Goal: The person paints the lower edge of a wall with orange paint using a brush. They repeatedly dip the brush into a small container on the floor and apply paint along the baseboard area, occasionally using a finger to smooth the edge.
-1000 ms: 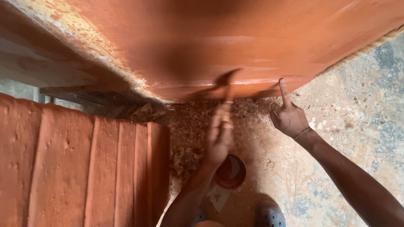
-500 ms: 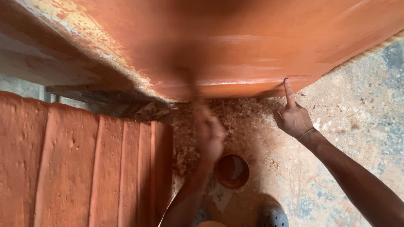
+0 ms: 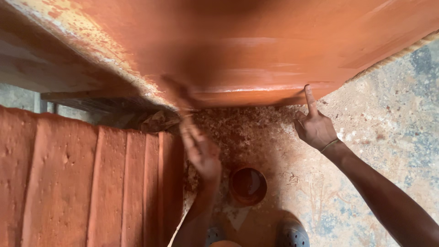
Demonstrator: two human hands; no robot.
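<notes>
A big board [image 3: 256,50] coated in wet reddish-brown paint fills the top of the view. My left hand [image 3: 201,153] is blurred with motion and holds a dark paintbrush [image 3: 177,93] against the board's lower edge, left of centre. My right hand [image 3: 315,130] has its index finger stretched up, its tip touching the same edge further right; its other fingers are curled and hold nothing. A small round pot of reddish paint [image 3: 248,185] stands on the floor between my arms.
A ridged panel [image 3: 91,183] painted the same colour lies at the lower left. Sawdust [image 3: 247,128] covers the floor under the board's edge. Stained concrete floor [image 3: 393,137] runs to the right. My shoes [image 3: 292,235] show at the bottom.
My left hand and the brush have swept leftward along the board's lower edge. The right hand has kept its finger on the edge.
</notes>
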